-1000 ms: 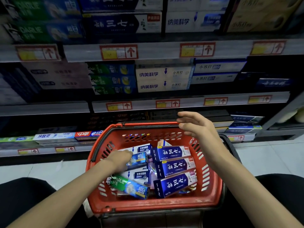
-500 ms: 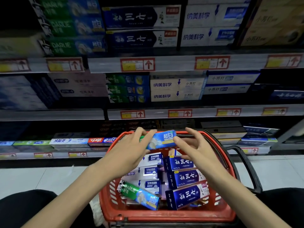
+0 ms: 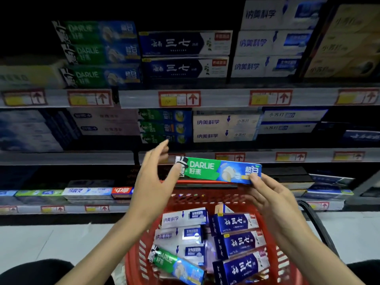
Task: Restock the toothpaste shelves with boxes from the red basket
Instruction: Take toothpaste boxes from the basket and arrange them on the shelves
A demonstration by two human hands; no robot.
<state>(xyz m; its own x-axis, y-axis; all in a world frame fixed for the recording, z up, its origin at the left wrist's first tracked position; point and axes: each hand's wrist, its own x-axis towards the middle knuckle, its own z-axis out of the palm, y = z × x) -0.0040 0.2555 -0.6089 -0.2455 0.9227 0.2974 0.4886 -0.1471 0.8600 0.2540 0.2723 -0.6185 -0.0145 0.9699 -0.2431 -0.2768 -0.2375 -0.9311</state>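
Head view: Darlie box (image 3: 218, 170) above basket (image 3: 283, 262), right end pinched by right hand (image 3: 271, 194); left hand (image 3: 152, 177) spread, thumb at left end. Step: shelving. Next, likely: lift to matching Darlie stack (image 3: 98, 54).

The left forearm (image 3: 98, 245) and right forearm (image 3: 306, 249) extend up and forward from the lower corners of the view, angled toward each other. The left hand (image 3: 156, 179) is raised, fingers straight and loosely together, its thumb tip touching the left end of the Darlie box (image 3: 218, 170). The right hand (image 3: 269, 196) pinches the box's right end, thumb on the front face and fingers behind it.
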